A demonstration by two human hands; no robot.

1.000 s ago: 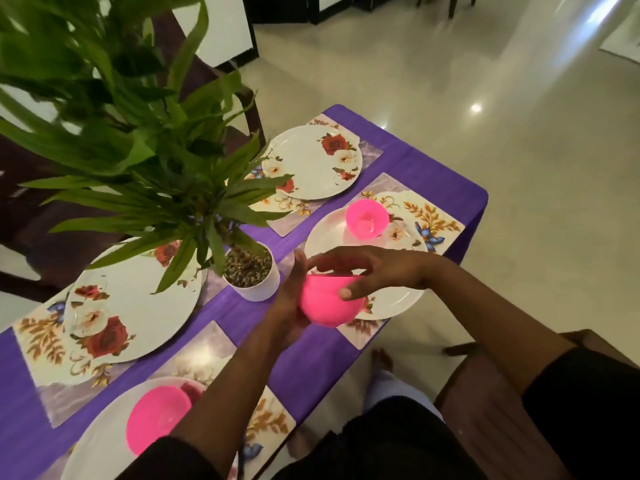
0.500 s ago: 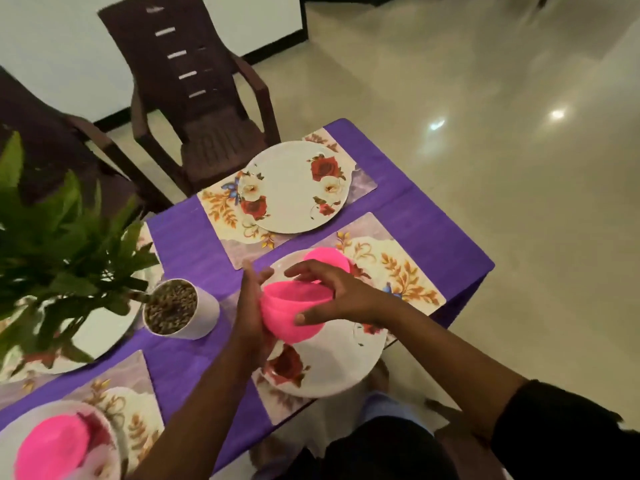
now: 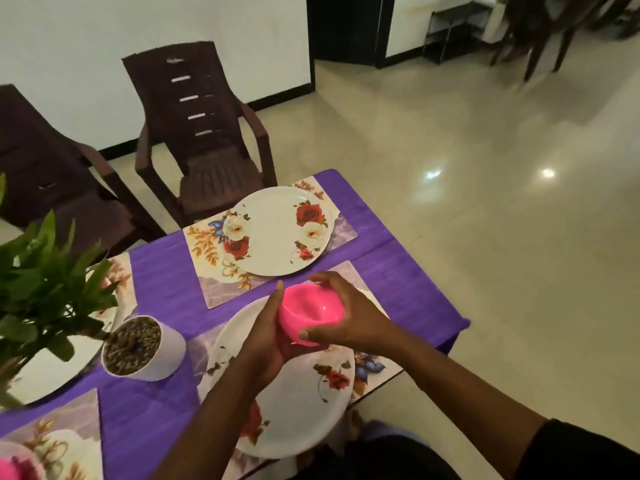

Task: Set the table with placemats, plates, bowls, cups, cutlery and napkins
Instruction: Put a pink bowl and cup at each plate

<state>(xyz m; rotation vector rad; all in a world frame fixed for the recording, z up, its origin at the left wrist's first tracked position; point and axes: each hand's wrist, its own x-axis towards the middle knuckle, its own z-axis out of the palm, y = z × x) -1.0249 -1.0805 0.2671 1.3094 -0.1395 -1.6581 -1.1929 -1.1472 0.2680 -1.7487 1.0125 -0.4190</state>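
Bowls are being set out at a purple-clothed dining table (image 3: 166, 271), where a pink plastic bowl (image 3: 310, 317) is held above the near floral plate (image 3: 287, 407). It is cupped from below and at its side by the left hand (image 3: 266, 337), while the right hand (image 3: 349, 320) is curled over its far rim, thumb pressed to the front wall. Whether a second bowl is nested beneath cannot be told. The far floral plate (image 3: 280, 232), resting on its placemat (image 3: 204, 244) before a brown plastic chair (image 3: 204, 133), is judged the likely destination, as no bowl is seen on it. The bowl would best be carried level across the table, kept clear of the potted plant (image 3: 138, 348), lowered onto the plate's flat centre and released only once seated.
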